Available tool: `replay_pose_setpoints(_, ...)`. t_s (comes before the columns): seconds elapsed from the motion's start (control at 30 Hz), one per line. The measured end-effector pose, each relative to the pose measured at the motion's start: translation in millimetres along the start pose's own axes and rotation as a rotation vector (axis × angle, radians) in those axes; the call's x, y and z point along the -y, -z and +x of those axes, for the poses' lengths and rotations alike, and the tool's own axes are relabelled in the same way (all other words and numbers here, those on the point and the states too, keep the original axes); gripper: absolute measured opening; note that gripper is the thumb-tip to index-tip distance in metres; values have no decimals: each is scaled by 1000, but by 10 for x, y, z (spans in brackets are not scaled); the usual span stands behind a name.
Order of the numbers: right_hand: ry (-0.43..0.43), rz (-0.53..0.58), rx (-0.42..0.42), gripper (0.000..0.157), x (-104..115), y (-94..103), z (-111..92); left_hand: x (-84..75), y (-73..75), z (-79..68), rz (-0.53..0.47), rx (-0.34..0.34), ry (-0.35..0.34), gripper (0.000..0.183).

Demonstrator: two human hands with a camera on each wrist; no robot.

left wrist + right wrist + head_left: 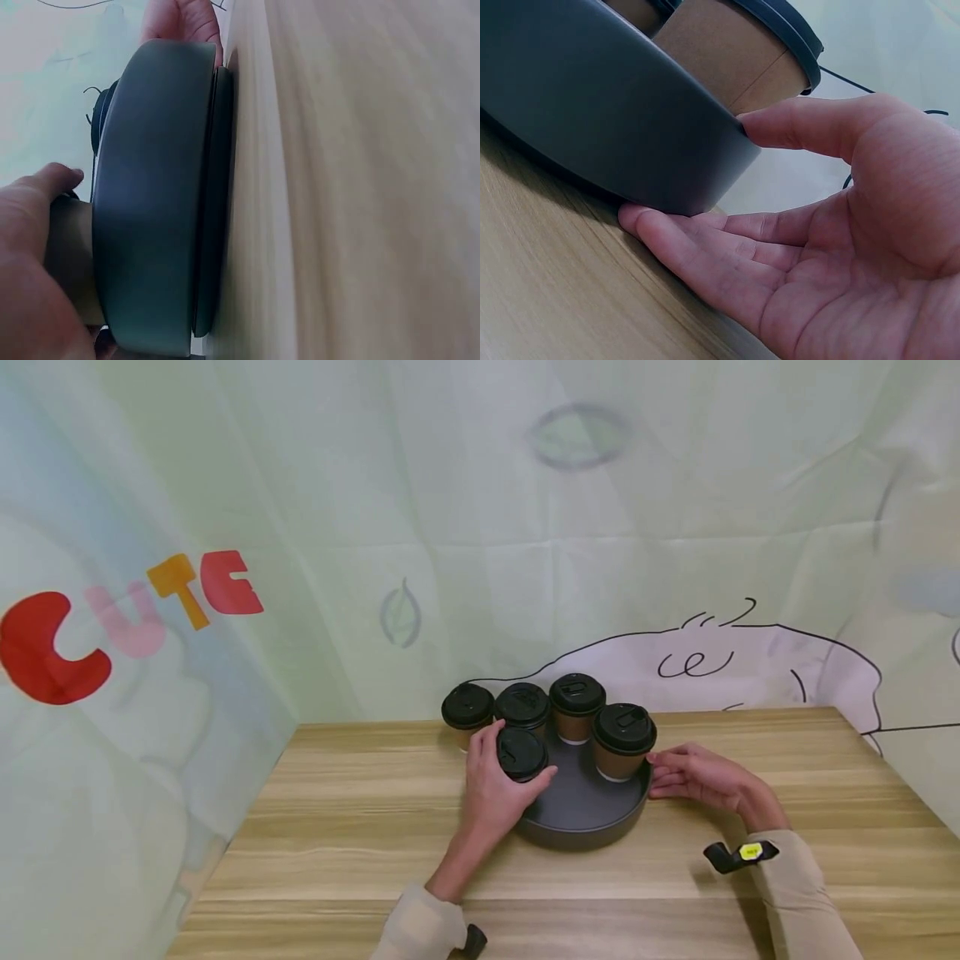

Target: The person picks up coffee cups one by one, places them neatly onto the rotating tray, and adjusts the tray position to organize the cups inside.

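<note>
My left hand (491,789) holds a brown paper cup with a black lid (522,753) at the left side of a round dark grey tray (581,839). Whether this cup's base touches the tray is hidden. In the left wrist view the cup's brown side (73,247) shows between hand and tray. My right hand (697,774) grips the tray's right edge, thumb on the rim and fingertips at the bottom edge, as the right wrist view shows. Close to that thumb stands another lidded cup (621,756) on the tray.
Behind stand more lidded cups: one at the tray's back (576,706), one left of it (522,703) with its base hidden, and one farther left (467,706), seemingly on the wooden table (360,810). A printed curtain (465,485) hangs behind the table.
</note>
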State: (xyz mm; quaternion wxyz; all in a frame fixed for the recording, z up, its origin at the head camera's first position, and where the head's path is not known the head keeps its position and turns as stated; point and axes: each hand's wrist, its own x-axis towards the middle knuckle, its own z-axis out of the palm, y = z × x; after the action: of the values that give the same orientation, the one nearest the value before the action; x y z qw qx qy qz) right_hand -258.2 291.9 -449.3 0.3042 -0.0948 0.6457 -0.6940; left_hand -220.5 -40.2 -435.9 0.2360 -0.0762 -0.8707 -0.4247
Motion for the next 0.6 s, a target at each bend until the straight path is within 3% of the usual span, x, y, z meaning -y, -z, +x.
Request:
replay_pose_setpoints(0.17,-6,-6,-6,46,5,-8,-5,20,106,5,-44,-18,-25,90)
replay_pose_setpoints(0.3,0,-14,2,46,3,-11,2,117,257,70,-192,-118,-26,53)
replay_pose_setpoints(0.4,3,-22,7,45,1,-13,12,230,360,125,-220,-161,77,31)
replay_pose_setpoints(0.47,5,-21,11,43,0,-9,11,317,405,143,-176,-105,190,30)
replay_pose_setpoints(0.53,10,-17,14,41,-3,-3,4,410,419,144,-153,9,302,33)
replay_pose_setpoints(0.6,14,-6,9,38,-8,-1,2,498,414,135,-164,128,364,36)
